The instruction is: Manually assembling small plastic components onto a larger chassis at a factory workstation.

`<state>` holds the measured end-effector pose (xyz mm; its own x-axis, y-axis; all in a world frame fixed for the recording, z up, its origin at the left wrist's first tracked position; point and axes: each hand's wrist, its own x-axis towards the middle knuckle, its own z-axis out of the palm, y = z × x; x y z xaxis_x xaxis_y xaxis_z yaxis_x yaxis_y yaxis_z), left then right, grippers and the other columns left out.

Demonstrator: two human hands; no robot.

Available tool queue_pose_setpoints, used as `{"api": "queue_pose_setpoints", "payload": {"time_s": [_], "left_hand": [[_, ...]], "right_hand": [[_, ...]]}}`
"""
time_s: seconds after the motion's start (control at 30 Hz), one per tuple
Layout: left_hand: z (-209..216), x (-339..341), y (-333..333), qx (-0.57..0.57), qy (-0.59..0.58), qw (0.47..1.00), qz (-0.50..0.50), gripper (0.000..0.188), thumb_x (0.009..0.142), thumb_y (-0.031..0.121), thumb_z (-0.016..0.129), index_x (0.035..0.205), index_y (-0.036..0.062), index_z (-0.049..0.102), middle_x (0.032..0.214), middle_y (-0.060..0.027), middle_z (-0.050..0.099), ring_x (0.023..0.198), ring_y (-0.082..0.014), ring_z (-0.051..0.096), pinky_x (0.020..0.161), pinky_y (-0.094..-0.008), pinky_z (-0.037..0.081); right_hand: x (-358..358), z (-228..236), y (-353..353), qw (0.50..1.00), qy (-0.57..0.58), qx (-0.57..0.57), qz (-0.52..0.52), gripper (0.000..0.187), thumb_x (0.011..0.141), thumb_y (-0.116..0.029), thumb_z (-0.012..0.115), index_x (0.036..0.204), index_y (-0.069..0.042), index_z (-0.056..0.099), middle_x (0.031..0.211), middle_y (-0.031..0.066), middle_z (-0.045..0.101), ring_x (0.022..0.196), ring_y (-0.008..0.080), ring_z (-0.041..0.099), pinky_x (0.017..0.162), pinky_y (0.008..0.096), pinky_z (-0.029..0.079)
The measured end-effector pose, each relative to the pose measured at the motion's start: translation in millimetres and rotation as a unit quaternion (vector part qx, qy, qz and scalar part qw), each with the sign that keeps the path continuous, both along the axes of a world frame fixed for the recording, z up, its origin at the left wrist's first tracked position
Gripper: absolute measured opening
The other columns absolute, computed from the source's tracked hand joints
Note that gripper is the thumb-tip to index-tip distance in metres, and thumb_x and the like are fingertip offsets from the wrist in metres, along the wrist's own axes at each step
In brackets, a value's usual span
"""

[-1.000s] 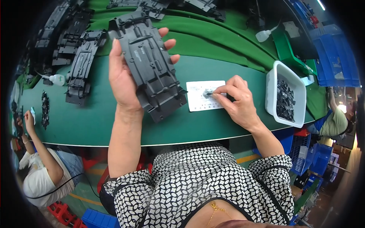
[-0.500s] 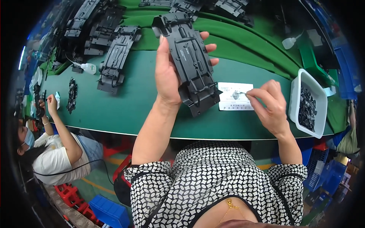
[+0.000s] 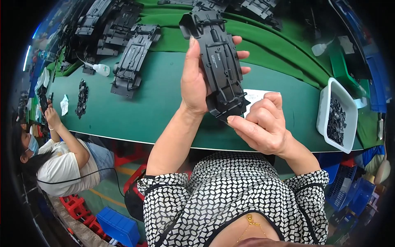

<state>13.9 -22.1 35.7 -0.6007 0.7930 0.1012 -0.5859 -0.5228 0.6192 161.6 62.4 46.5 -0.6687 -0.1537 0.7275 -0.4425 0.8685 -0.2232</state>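
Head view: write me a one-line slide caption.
Left hand holding a long black part, right hand at its near end; white bin of small black pieces to the right.

We are looking into a factory workshop, and repeated parts and shared working space are giving it away. Black plastic chassis (image 3: 133, 61) of one pattern are lying in numbers along a long green desk (image 3: 164, 82) and a green cloth (image 3: 263, 45), while the left hand (image 3: 192, 92) is holding up a matching chassis (image 3: 220, 61). A white bin (image 3: 324, 107) is holding a heap of small black pieces (image 3: 337, 123), and a squeeze bottle (image 3: 101, 70) is standing near the parts. To the left, we are seeing a masked co-worker (image 3: 68, 164) who is handling a dark part (image 3: 43, 98) at the same desk. Below, a blue crate (image 3: 118, 225) is resting near yellow floor markings (image 3: 108, 197), and more blue crates (image 3: 362, 193) are crowding the right side.
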Motion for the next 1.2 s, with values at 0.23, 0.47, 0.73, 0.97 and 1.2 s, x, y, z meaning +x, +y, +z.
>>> {"api": "queue_pose_setpoints", "payload": {"time_s": [0.23, 0.47, 0.73, 0.97, 1.2], "left_hand": [[2.5, 0.7, 0.1, -0.012, 0.004, 1.000, 0.004, 0.068, 0.098, 0.051, 0.017, 0.131, -0.0035, 0.041, 0.128, -0.0210, 0.050, 0.107, -0.0305, 0.057, 0.085, -0.0442, 0.055], [4.1, 1.6, 0.3, -0.006, -0.010, 1.000, 0.004, 0.061, 0.098, 0.050, 0.024, 0.123, -0.0007, 0.047, 0.120, -0.0155, 0.055, 0.102, -0.0266, 0.059, 0.081, -0.0412, 0.056], [3.2, 1.3, -0.6, -0.019, 0.008, 1.000, -0.001, 0.069, 0.098, 0.051, 0.017, 0.130, -0.0049, 0.042, 0.129, -0.0210, 0.050, 0.108, -0.0305, 0.057, 0.085, -0.0436, 0.055], [3.1, 2.6, -0.2, -0.015, 0.010, 1.000, 0.007, 0.063, 0.098, 0.053, 0.024, 0.125, -0.0005, 0.046, 0.122, -0.0143, 0.054, 0.102, -0.0250, 0.059, 0.081, -0.0393, 0.055], [4.5, 3.8, -0.6, -0.012, 0.023, 1.000, 0.008, 0.062, 0.098, 0.052, 0.024, 0.127, -0.0004, 0.043, 0.122, -0.0150, 0.053, 0.103, -0.0258, 0.059, 0.082, -0.0390, 0.055]], "right_hand": [[-1.8, -4.0, 0.8, 1.000, 0.003, 0.029, -0.004, 0.036, 0.055, -0.009, 0.067, 0.091, -0.006, 0.068, 0.067, -0.0042, 0.046, 0.061, 0.0137, 0.048, 0.066, 0.0329, 0.032], [-2.5, -5.7, 0.3, 0.999, 0.004, 0.041, 0.002, 0.036, 0.056, -0.010, 0.065, 0.092, -0.006, 0.068, 0.067, -0.0046, 0.046, 0.062, 0.0131, 0.049, 0.068, 0.0333, 0.033], [-2.5, -6.1, 0.4, 0.999, 0.003, 0.045, 0.006, 0.037, 0.055, -0.010, 0.065, 0.091, -0.005, 0.068, 0.068, -0.0044, 0.046, 0.061, 0.0131, 0.048, 0.067, 0.0329, 0.032], [-4.0, -8.3, -1.4, 0.999, 0.001, 0.043, 0.009, 0.037, 0.054, -0.011, 0.065, 0.090, -0.005, 0.067, 0.068, -0.0041, 0.046, 0.060, 0.0129, 0.047, 0.067, 0.0325, 0.032], [-5.3, -9.7, -2.9, 0.999, 0.007, 0.052, 0.005, 0.037, 0.055, -0.013, 0.063, 0.090, -0.006, 0.067, 0.067, -0.0046, 0.044, 0.061, 0.0123, 0.047, 0.068, 0.0325, 0.032]]}}
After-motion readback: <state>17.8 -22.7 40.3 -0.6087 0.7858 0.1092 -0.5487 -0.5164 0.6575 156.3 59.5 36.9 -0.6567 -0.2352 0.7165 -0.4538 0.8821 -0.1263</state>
